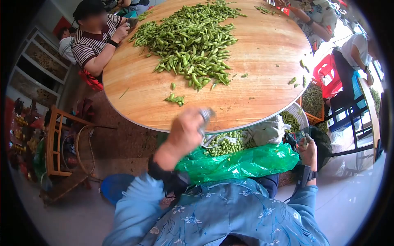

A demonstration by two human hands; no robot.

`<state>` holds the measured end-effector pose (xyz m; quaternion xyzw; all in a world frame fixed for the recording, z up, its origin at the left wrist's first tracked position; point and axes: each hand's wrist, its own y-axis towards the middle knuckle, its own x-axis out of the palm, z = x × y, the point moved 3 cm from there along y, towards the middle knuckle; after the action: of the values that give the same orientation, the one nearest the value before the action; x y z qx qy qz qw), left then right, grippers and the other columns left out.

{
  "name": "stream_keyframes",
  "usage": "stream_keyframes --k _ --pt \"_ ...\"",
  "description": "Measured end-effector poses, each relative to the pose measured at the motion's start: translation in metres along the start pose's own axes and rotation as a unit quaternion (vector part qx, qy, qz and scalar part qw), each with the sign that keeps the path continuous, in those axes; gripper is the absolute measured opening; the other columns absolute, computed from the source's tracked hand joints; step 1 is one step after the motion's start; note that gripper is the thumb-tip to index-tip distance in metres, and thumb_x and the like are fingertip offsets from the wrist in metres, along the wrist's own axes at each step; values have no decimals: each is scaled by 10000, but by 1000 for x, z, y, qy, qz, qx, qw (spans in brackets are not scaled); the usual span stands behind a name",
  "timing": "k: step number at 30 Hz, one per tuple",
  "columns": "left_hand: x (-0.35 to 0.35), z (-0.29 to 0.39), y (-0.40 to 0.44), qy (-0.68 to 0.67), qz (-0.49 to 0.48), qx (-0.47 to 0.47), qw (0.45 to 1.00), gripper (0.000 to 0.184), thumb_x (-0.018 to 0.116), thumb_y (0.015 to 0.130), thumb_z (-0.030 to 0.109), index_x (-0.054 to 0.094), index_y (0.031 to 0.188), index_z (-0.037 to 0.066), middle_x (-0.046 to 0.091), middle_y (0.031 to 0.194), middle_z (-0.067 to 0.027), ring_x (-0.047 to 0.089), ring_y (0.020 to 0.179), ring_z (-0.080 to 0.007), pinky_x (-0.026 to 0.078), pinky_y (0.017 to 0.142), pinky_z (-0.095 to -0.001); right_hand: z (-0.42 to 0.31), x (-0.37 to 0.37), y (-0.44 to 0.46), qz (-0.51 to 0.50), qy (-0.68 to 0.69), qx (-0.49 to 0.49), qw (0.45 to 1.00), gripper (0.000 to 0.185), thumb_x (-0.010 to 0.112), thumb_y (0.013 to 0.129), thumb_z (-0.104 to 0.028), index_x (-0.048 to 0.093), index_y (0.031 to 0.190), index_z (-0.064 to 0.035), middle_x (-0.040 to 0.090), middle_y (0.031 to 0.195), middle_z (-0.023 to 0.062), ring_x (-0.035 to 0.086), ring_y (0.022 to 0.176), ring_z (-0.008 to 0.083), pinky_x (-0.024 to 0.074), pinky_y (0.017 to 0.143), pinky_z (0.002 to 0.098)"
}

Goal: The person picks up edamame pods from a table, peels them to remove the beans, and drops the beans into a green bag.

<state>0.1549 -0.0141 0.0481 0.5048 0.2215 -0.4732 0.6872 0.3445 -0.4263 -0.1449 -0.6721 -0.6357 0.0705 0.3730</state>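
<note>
My left hand is over the near edge of the round wooden table, blurred by motion, its fingers wrapped round a grey metal tool. My right hand is low at the right, beside the green plastic bag, with its fingers bent together; what they hold is too small to name. A large heap of green pods covers the table's far middle. A few pods lie just beyond my left hand. Loose pods fill the space between the bag and the table edge.
A person in a striped shirt sits at the table's left; other people are at the right. A wooden chair and blue stool stand at the left. A white basket, an orange crate and a red chair are at the right.
</note>
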Motion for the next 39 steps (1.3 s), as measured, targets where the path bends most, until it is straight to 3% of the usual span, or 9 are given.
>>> stream_keyframes --k 4,10,16,18,20,25,27,32,39 --pt "-9 -52 48 107 68 41 991 239 518 693 -11 591 915 38 560 909 -141 521 854 -316 421 727 -374 13 -13 2 -11 57 30 998 122 527 817 -181 532 807 -59 526 638 38 482 509 115 330 375 193" --pt "17 -97 64 222 -87 -12 971 154 556 698 86 598 844 58 556 919 -99 506 887 -265 379 728 -367 8 51 -50 -77 -24 -104 991 168 530 814 -131 555 933 -14 569 785 44 540 641 103 424 494 184" --pt "-6 -81 65 268 45 59 961 144 562 717 117 567 855 77 546 857 -106 513 835 -271 381 683 -364 3 107 -86 -131 -202 -190 952 258 561 800 -169 557 1024 -42 589 844 -4 500 649 40 363 522 165" --pt "-21 -76 64 196 78 -122 970 109 494 779 92 535 876 63 567 796 -92 535 684 -206 390 575 -306 8 116 -85 -172 -250 -227 925 232 576 791 -137 567 995 -26 589 805 -3 477 635 36 360 539 166" --pt "-22 -75 58 24 116 -127 985 107 458 810 76 513 899 53 552 752 -71 517 640 -171 391 544 -285 9 129 -91 -236 -206 -198 929 221 597 781 -134 568 968 -20 592 806 11 491 647 50 381 555 178" --pt "10 -13 16 -469 83 -261 839 142 403 855 28 445 991 31 499 794 -20 460 709 -95 406 643 -216 20 176 -118 -326 -71 -100 937 217 531 823 -145 548 976 8 593 879 64 540 720 97 425 608 202" --pt "26 18 3 -358 39 -175 917 155 440 846 54 438 995 12 512 829 -41 473 772 -98 411 690 -235 29 196 -131 -383 -105 -99 912 223 553 811 -151 561 970 4 596 879 50 529 718 85 413 614 196" --pt "46 45 -14 -309 -23 -157 938 179 510 800 81 463 948 -7 561 774 -169 567 695 -289 445 628 -318 46 233 -158 -436 -123 -49 890 222 594 796 -177 578 945 -14 596 833 -8 514 721 55 399 613 191" --pt "50 44 -24 -108 -65 -44 991 198 527 629 -2 466 817 -7 523 671 -171 538 643 -344 426 548 -411 54 233 -158 -443 -157 -66 880 190 595 798 -192 576 885 -23 569 770 -28 481 675 42 381 593 189"
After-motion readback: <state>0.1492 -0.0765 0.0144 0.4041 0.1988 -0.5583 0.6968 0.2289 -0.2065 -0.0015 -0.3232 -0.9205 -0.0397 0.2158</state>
